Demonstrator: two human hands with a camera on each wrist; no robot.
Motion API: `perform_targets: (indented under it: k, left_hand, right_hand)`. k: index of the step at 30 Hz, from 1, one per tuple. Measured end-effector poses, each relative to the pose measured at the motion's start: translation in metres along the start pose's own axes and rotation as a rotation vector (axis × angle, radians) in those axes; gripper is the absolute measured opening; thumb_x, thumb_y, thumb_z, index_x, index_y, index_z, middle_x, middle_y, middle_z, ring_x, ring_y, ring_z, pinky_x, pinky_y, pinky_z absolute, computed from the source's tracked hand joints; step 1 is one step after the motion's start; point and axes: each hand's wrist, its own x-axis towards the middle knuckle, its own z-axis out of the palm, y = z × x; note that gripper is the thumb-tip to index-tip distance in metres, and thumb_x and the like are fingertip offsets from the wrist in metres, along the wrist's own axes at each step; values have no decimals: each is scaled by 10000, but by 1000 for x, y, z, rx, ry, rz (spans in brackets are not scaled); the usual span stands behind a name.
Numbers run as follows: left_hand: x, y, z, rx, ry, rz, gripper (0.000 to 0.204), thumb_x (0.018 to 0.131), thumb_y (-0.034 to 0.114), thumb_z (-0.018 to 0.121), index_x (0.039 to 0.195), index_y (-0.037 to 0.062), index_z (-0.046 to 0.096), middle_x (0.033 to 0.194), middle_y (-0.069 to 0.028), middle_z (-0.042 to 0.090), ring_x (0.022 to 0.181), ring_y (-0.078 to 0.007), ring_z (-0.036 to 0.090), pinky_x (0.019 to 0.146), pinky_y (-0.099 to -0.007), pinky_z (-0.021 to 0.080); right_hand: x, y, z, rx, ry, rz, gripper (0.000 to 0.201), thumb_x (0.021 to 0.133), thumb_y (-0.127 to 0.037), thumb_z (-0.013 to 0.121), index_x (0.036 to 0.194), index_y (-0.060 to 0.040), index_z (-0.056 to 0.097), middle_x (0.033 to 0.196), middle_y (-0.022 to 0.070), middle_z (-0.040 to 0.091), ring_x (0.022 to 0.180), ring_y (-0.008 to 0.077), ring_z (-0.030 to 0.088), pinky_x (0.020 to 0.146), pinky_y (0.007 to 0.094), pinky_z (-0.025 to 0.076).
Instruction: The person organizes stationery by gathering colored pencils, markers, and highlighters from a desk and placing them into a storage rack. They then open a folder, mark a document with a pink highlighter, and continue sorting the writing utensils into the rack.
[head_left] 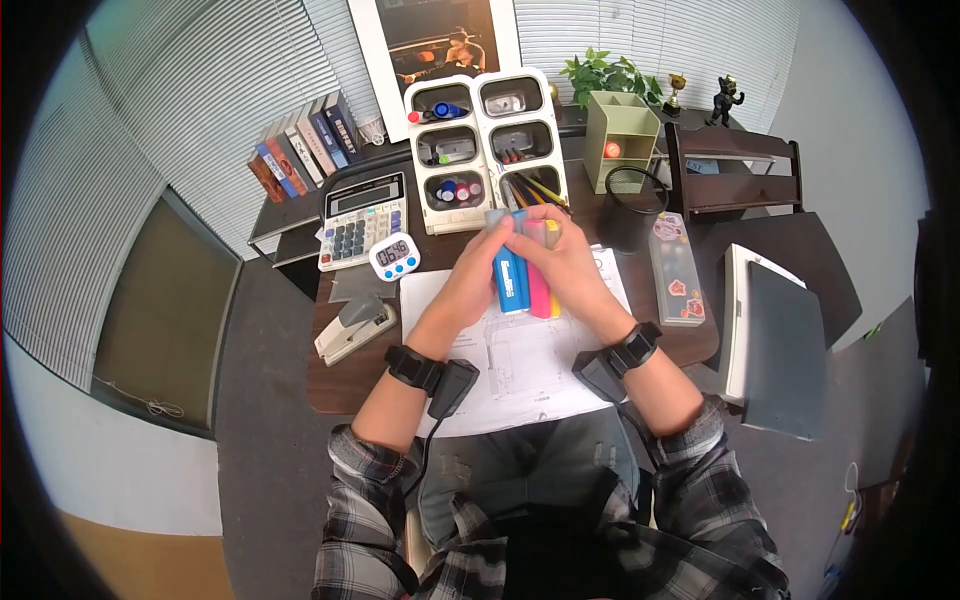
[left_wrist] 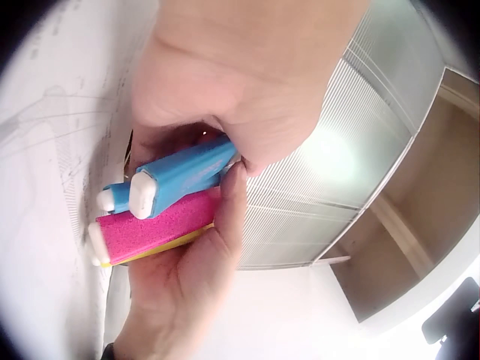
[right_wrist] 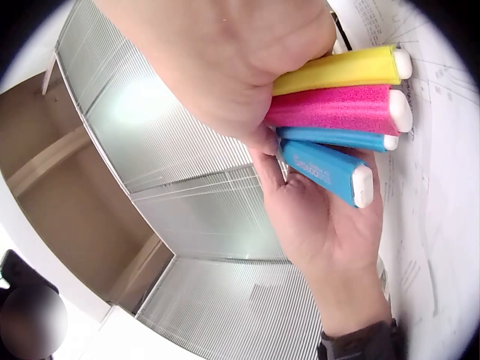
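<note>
Over the printed sheets (head_left: 455, 390), both hands hold a side-by-side bundle of flat highlighters with white ends. My left hand (head_left: 468, 285) grips the blue side, where a wide blue highlighter (left_wrist: 180, 180) lies against a slimmer blue one (right_wrist: 337, 138). On the other side, my right hand (head_left: 575, 270) curls round the pink highlighter (right_wrist: 337, 109) and the yellow highlighter (right_wrist: 337, 70). The thumbs meet near the bundle's upper end in the head view. White ends point toward the person's body; the far ends are hidden in the hands.
Behind the hands stands a white organizer (head_left: 477, 222) with pens in its compartments. To the left are a calculator (head_left: 352, 235), a timer (head_left: 394, 258) and a stapler (head_left: 357, 328). A clear pencil box (head_left: 679, 275) and black mesh cup (head_left: 625, 225) stand at right.
</note>
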Motion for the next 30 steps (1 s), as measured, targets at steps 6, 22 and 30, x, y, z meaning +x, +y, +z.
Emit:
perform_targets:
  k: [6,22,30]
  left_hand:
    - [1,1,-3,-81,-32,-37,419,1043,370,487,1303,47,545,1178,-52,634,1056,-135,625,924,-310,506]
    - [-11,12,9,102,-102,-63,417,1028,272,550,1373,48,478,1233,-49,608,1117,-143,610,936,-324,517]
    - [-10,9,7,154,-135,-34,469,1032,252,545,1443,53,438,1305,-42,565,1153,-118,565,974,-304,485]
  right_hand:
    - [1,-2,-1,57,1,21,321,922,-253,713,1084,-2,593,878,19,650,777,53,597,684,227,501]
    - [1,-3,-2,123,17,45,323,978,-332,638,1033,-14,612,867,-8,620,788,35,548,695,211,467]
    - [2,-3,-2,84,25,44,340,989,-363,614,992,-23,618,821,-24,594,749,29,523,669,206,449]
